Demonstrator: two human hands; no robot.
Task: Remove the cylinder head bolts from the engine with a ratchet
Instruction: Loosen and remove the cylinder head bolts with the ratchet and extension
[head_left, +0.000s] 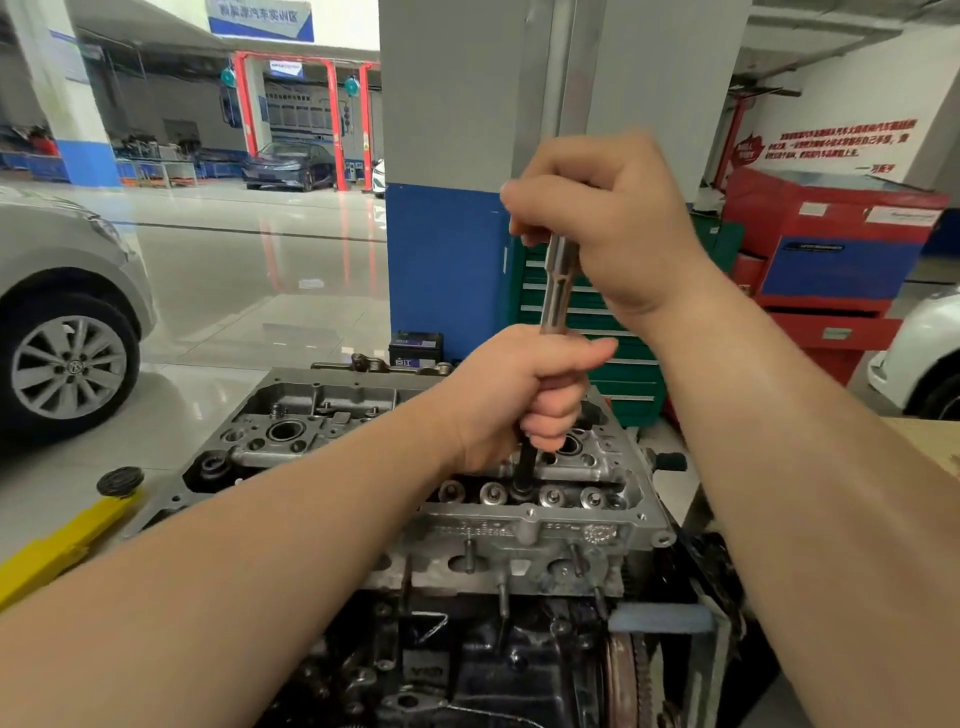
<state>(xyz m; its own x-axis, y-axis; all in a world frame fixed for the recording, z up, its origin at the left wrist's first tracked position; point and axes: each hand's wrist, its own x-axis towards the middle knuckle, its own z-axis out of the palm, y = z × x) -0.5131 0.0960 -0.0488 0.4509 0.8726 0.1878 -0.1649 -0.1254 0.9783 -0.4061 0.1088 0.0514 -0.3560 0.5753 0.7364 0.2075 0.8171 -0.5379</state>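
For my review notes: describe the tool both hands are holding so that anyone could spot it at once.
Start at the grey cylinder head low in the middle of the view. A long tool stands nearly upright from its valve row, the left hand wrapped round its lower part and the right hand round its top. Silver above and black below, it is the only thing rising above the head.

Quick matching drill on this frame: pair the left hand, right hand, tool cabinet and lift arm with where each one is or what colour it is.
Things:
1. left hand
2. right hand
3. tool cabinet
4. lift arm

Descriptions:
A. yellow, on the floor at left
B. grips the top of the metal tool
C. green, behind the engine
D. grips the tool lower down, just above the cylinder head

Pairs: 1-D, 2-B, 3-C, 4-A
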